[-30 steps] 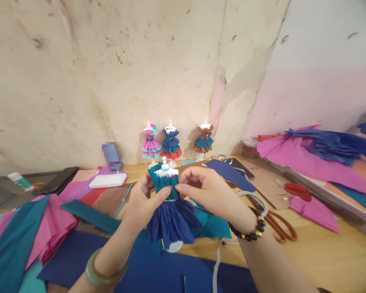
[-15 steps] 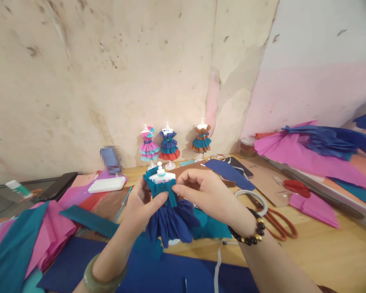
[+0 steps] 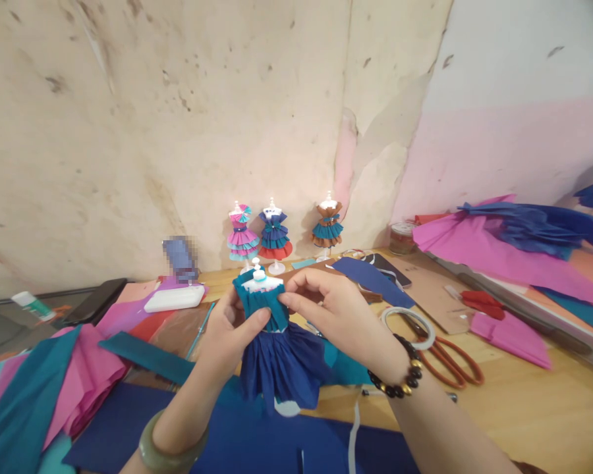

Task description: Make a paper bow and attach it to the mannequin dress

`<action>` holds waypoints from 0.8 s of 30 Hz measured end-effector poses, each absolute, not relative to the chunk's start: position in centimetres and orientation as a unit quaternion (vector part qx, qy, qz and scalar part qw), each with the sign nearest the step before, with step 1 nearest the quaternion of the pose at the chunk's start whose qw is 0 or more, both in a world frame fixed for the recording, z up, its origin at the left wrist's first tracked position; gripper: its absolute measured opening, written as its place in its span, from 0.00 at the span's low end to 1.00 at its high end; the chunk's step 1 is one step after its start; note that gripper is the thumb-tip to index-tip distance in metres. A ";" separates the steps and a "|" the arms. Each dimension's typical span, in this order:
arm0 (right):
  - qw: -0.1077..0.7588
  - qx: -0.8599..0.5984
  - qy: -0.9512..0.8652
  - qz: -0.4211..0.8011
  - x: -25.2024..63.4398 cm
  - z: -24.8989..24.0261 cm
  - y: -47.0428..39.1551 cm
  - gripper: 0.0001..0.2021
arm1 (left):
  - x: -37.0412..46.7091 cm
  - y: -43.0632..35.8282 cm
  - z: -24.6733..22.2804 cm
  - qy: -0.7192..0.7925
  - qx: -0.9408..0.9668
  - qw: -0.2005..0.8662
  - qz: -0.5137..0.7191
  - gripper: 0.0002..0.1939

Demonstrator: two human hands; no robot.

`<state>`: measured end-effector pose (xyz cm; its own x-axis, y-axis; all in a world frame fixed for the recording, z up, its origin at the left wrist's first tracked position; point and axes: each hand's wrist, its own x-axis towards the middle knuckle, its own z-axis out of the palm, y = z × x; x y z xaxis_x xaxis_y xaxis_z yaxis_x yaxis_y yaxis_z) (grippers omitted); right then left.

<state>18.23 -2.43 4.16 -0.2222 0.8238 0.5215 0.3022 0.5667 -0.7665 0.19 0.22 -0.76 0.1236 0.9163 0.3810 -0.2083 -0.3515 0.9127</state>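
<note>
I clasped a teal bodice [image 3: 265, 301] with my left fingers [image 3: 254, 322], right fingers [image 3: 301, 304] pinching its upper side. Three dressed mannequins [image 3: 275, 232] stood behind.

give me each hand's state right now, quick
Left hand: closed around the teal bodice, thumb on its front.
Right hand: thumb and fingers pinched together at the bodice's upper side edge.

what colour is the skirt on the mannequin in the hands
The skirt is dark blue; it shows in the head view.
</note>
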 end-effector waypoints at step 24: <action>0.469 -0.380 -0.739 0.299 18.2 4.0 -2.1 0.06 | 0.4 0.3 -0.6 0.313 0.550 0.480 0.608 0.23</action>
<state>18.25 -2.08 4.02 -0.2714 0.8419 0.4663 0.2816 0.5328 -0.7980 0.39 0.25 -0.57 0.0651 0.9276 0.3679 -0.2378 -0.3436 0.9085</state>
